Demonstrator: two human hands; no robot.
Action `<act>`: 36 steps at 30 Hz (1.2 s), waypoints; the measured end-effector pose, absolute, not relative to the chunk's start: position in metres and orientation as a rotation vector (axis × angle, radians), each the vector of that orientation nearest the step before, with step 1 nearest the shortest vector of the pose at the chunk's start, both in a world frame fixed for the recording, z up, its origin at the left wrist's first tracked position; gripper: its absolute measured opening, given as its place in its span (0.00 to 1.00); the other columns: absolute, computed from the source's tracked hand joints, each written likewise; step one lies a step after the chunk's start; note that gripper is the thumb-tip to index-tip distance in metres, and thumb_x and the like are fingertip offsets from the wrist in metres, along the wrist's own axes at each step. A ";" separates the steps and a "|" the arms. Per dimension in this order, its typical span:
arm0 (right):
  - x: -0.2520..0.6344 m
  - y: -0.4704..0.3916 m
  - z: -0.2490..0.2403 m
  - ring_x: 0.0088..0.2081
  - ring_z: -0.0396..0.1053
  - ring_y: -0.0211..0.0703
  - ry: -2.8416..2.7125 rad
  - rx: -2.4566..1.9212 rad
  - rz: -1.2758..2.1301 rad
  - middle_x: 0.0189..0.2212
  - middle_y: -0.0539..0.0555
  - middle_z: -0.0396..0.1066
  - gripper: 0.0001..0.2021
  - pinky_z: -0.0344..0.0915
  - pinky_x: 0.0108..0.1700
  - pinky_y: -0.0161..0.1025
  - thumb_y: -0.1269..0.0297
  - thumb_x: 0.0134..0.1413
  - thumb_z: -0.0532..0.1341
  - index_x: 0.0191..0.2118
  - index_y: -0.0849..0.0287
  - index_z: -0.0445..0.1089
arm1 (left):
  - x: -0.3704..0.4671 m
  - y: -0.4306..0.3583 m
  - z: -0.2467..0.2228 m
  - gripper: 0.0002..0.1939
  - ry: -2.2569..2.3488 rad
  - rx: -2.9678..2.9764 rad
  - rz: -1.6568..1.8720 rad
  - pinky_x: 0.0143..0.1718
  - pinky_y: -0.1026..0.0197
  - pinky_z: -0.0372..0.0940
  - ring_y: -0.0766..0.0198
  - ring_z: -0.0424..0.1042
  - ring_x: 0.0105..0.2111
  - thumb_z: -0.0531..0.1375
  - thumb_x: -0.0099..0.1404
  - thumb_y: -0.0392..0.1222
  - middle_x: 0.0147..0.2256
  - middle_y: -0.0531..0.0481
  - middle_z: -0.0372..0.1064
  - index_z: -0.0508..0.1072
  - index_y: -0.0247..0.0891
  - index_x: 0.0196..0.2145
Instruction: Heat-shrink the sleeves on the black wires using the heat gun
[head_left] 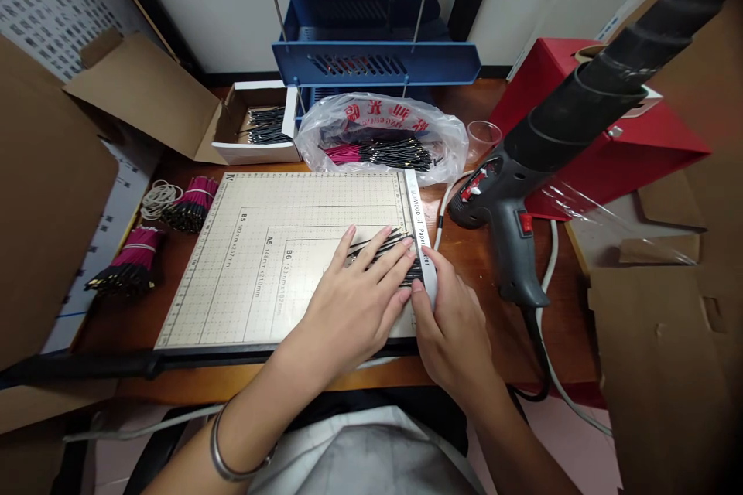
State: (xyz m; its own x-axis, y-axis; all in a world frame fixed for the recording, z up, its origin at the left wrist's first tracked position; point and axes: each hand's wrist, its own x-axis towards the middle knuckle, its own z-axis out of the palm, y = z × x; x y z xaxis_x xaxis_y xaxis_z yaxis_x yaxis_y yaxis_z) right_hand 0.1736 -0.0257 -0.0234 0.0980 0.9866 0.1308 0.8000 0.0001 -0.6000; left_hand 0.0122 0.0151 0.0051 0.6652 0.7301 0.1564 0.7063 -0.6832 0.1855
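Observation:
My left hand (355, 309) lies flat with its fingers spread over a loose row of thin black wires (377, 246) with gold-coloured tips. The wires rest at the right end of a cream paper cutter board (226, 278), partly covered by my fingers. At the board's white edge strip (416, 209) is my right hand (456, 329); its thumb and forefinger are stretched out and apart by the wire ends, while its other fingers are partly hidden. The cutter's long black handle (116, 365) lies down along the near side.
Bundles of magenta and black wires (131, 255) lie left of the board. Behind it stand an open white box (255, 151), a clear plastic bag (446, 147) of wires and a blue rack (377, 62). A heat gun (516, 247) and red box (650, 139) occupy the right.

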 end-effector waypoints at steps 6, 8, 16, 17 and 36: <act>0.173 -0.026 -0.024 0.58 0.71 0.53 -1.746 -1.860 0.451 0.59 0.62 0.71 0.24 0.68 0.56 0.53 0.60 0.68 0.48 0.66 0.59 0.59 | 0.015 0.009 0.001 0.26 1.242 2.808 0.291 0.73 0.37 0.40 0.50 0.48 0.72 0.45 0.79 0.46 0.71 0.50 0.54 0.63 0.35 0.68; 0.173 -0.026 -0.025 0.58 0.71 0.52 -1.749 -1.859 0.442 0.59 0.62 0.71 0.24 0.68 0.56 0.53 0.60 0.68 0.48 0.66 0.59 0.59 | 0.019 0.007 0.000 0.26 1.248 2.817 0.281 0.73 0.37 0.40 0.49 0.47 0.73 0.44 0.79 0.46 0.71 0.50 0.53 0.61 0.33 0.68; 0.171 -0.025 -0.023 0.60 0.68 0.52 -1.796 -1.866 0.422 0.63 0.58 0.68 0.22 0.65 0.58 0.55 0.61 0.70 0.46 0.65 0.54 0.60 | 0.023 -0.001 -0.001 0.28 1.334 2.774 0.328 0.72 0.39 0.42 0.51 0.47 0.73 0.44 0.78 0.43 0.72 0.47 0.50 0.58 0.30 0.70; 0.171 -0.025 -0.023 0.61 0.67 0.53 -1.818 -1.871 0.414 0.63 0.58 0.67 0.22 0.64 0.58 0.56 0.61 0.70 0.46 0.65 0.53 0.61 | 0.021 -0.001 0.000 0.28 1.371 2.757 0.349 0.72 0.39 0.42 0.51 0.48 0.73 0.44 0.78 0.43 0.72 0.46 0.50 0.58 0.29 0.69; 0.169 -0.026 -0.022 0.61 0.66 0.53 -1.855 -1.887 0.381 0.64 0.58 0.66 0.21 0.61 0.59 0.55 0.63 0.69 0.48 0.64 0.54 0.61 | 0.016 0.011 0.005 0.24 1.226 2.650 0.376 0.73 0.34 0.36 0.51 0.48 0.72 0.44 0.80 0.45 0.69 0.50 0.57 0.64 0.37 0.66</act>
